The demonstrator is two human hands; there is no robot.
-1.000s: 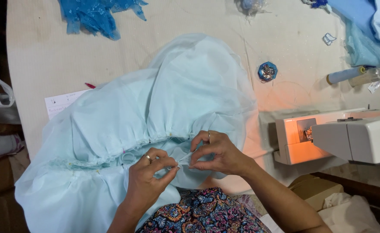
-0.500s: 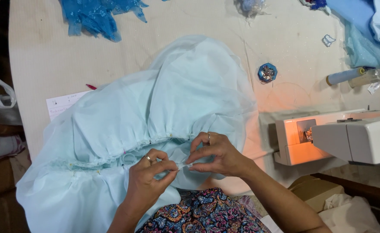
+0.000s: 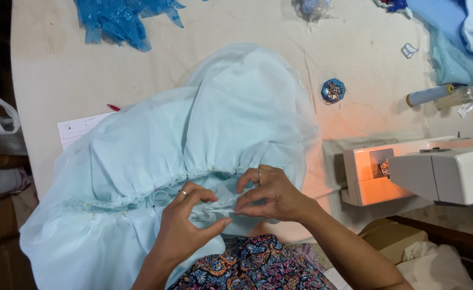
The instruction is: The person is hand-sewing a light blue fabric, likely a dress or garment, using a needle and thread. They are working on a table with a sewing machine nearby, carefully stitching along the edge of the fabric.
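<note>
We note the left hand (image 3: 185, 233) and the right hand (image 3: 271, 194) both closed in a pinch on the gathered seam of the pale blue garment (image 3: 193, 156), fingertips nearly meeting at the fold between them. The garment lies spread over the near part of the worktop (image 3: 59, 70) and runs down over the person's lap. A white sewing machine (image 3: 419, 172) stands just right of the hands, and a small hexagonal blue pincushion (image 3: 333, 90) lies beyond the garment's edge.

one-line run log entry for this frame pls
left hand: pinching pale blue gathered fabric garment | right hand: pinching same seam | white sewing machine: right, untouched | beige table
</note>
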